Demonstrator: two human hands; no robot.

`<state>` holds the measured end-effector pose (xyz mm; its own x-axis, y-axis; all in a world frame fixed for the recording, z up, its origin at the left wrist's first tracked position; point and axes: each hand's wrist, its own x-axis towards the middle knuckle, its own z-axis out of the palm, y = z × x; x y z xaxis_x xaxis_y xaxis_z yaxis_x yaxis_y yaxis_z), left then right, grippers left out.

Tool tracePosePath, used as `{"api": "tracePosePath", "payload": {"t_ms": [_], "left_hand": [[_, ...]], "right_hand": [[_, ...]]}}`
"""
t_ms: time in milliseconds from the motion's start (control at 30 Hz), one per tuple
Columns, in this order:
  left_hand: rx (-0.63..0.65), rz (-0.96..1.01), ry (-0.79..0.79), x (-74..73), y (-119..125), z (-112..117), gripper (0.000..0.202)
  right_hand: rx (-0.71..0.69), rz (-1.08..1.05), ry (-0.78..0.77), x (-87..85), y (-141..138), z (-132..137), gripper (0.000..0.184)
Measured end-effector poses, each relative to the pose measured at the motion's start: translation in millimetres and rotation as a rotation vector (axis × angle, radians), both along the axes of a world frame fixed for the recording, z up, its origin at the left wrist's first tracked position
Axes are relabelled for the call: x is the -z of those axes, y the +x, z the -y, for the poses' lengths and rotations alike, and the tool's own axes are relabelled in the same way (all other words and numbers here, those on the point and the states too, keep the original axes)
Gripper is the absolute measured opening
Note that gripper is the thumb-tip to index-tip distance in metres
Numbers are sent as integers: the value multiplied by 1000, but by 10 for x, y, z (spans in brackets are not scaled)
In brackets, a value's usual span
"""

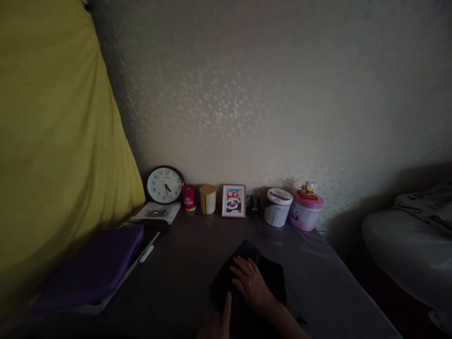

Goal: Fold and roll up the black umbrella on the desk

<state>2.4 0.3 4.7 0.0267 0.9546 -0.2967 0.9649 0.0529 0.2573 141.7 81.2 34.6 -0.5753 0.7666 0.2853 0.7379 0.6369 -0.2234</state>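
Rests right hand (254,288) palm down on black cloth (273,280), with fingers stretched out and slightly apart: open, touching only. Reaches in from bottom edge with left hand (219,325), with one finger extended forward, near the right hand. Cannot tell left grip: mostly cut off and lost in shadow; cannot tell either whether touching the cloth there. As for the cloth, lies on near part of dark table (169,282), under the right hand, with a corner jutting out past the fingertips.

Has at back of table, left to right: round clock (165,185) leaning back, red can (189,197), yellow-lidded tin (207,199), framed panda picture (233,201), small black object (254,205) (unclear), white tub (277,208), pink tub (305,214) with small red-and-gold figurine (308,189) on lid. Has at left: purple folder (93,266) over other flat items, white pen-like stick (146,254) just beside, papers (157,213) below clock.

Shows yellow fabric (60,141) hanging far left, pale patterned wall (247,70) behind. Beyond table's right edge, shows pale bulky thing (406,254), too dim to name. Dimly lit throughout.
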Motion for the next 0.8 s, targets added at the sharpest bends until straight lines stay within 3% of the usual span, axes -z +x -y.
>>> {"api": "tracePosePath", "payload": {"t_ms": [233,467,633,800], "left_hand": [[-1,-21,-11,-44,24,12,65],[-50,171,-90,8,14,-8,76],[-67,230,-119,-7,-5,15,78],[-63,259,-30,-21,13,91,76]], "right_hand": [[63,11,-20,25,58,-481,35],[122,76,-36,-29,165,-793,34],[310,83,-33,-125,264,-888,30],[634,-248,96,-95,639,-679,32]]}}
